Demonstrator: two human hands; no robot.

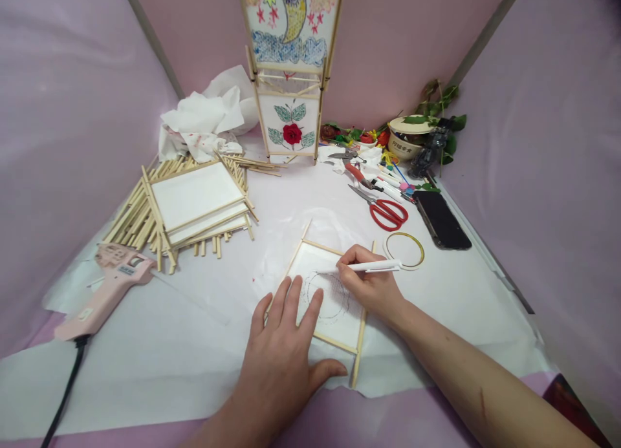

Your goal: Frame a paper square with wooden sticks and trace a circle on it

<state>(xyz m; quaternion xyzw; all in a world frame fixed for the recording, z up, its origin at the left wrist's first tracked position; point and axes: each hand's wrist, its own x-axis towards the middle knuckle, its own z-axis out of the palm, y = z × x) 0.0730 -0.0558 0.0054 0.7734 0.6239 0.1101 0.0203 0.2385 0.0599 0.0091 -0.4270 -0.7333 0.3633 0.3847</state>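
A white panel [301,260] framed with thin wooden sticks lies flat on the white sheet, turned at a slant. On it is a dark, dashed round outline [334,316]. My left hand [285,335] rests flat across the panel's left and lower edge, fingers spread. In my right hand [369,283] is a white pen [376,266], pinched between thumb and fingers. Its tip points left and touches or nearly touches the top of the outline. Part of the drawing is hidden by my right hand. A yellow ring [406,249] lies just beyond that hand.
Red-handled scissors [388,214], a phone [442,220] and pliers [359,175] lie right. At left are a pink glue gun [109,289] with a cord, stacked framed panels [198,194] and wooden sticks [130,215]. A decorated stick-framed lantern [290,121] stands behind.
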